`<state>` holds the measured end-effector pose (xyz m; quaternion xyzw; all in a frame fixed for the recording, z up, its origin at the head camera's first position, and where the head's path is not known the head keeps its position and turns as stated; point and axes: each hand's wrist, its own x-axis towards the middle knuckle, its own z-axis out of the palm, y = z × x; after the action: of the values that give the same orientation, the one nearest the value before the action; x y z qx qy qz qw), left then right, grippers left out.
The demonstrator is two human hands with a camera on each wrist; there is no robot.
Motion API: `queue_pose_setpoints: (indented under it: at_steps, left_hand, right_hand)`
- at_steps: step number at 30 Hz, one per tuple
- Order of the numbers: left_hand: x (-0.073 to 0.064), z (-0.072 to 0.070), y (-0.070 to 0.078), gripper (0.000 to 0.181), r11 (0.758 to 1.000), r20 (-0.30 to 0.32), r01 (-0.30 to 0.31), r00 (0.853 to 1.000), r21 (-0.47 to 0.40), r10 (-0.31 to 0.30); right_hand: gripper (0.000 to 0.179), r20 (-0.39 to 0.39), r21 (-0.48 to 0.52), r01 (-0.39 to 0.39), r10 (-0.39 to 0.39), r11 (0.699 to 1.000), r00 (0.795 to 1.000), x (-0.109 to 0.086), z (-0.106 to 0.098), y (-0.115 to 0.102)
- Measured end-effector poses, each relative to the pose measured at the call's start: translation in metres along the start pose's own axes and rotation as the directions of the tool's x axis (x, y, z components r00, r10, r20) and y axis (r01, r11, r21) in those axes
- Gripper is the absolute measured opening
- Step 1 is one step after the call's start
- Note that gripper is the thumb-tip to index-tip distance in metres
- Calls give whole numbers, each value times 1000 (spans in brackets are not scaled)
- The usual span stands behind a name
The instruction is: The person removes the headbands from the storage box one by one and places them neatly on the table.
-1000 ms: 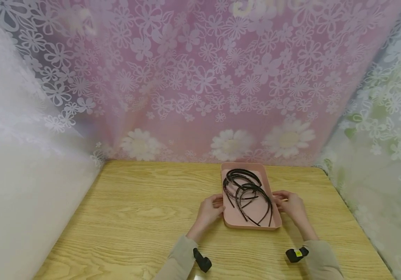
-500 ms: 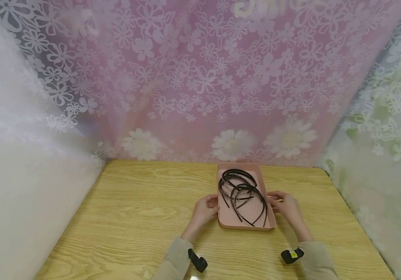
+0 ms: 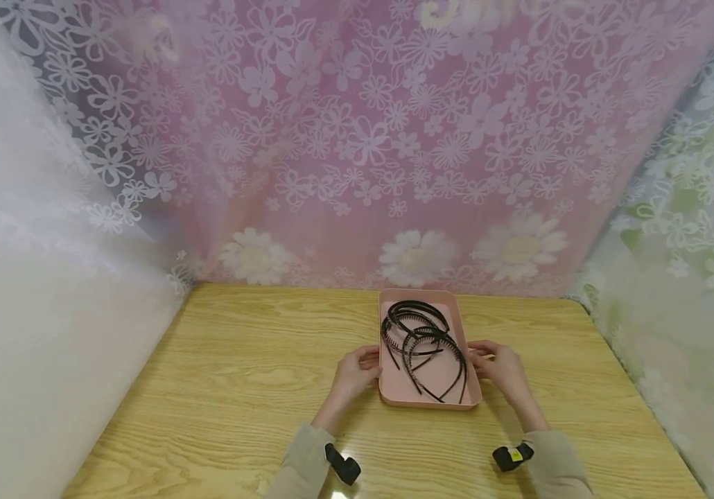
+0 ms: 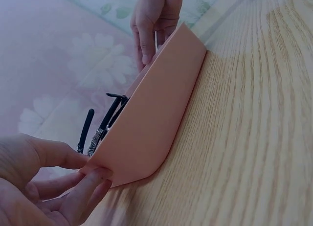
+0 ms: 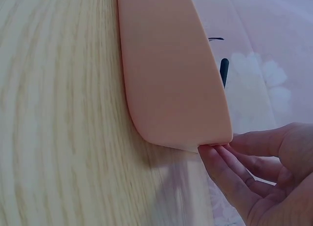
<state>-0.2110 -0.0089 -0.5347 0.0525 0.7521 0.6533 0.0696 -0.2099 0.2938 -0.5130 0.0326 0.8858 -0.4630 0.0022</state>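
Observation:
A shallow pink tray point(image 3: 397, 387) with rounded corners sits on the table, right of centre in the head view. Inside it, several black headbands point(image 3: 432, 332) overlap one another; some have comb teeth. In the left wrist view, one shows sparkly trim above the tray wall point(image 4: 151, 113). My left hand point(image 3: 352, 378) pinches the left side, thumb at the rim and fingers against the outer wall. On the opposite side my right hand point(image 3: 502, 371) grips the rim the same way; in the right wrist view its thumb and fingers meet the wall's end point(image 5: 171, 74).
The wood-grain table point(image 3: 257, 360) runs back to a pink flowered curtain point(image 3: 344, 152). A pale sheet point(image 3: 39, 291) hangs along the left and a green-white flowered one point(image 3: 688, 277) along the right. Each sleeve carries a black wrist camera point(image 3: 343, 466).
The tray has slid a little to the left in the head view, with both hands moving along on its sides. The headbands keep their arrangement inside it.

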Motion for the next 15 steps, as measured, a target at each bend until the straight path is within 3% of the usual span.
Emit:
queue_pose_setpoints:
  at_steps: [15]
  left_hand:
    - [-7, -16, 0, 41, 1000, -19, 17, 1000, -20, -17]
  right_hand:
    - [37, 13, 4, 10, -10, 1000, 1000, 3, 15, -8]
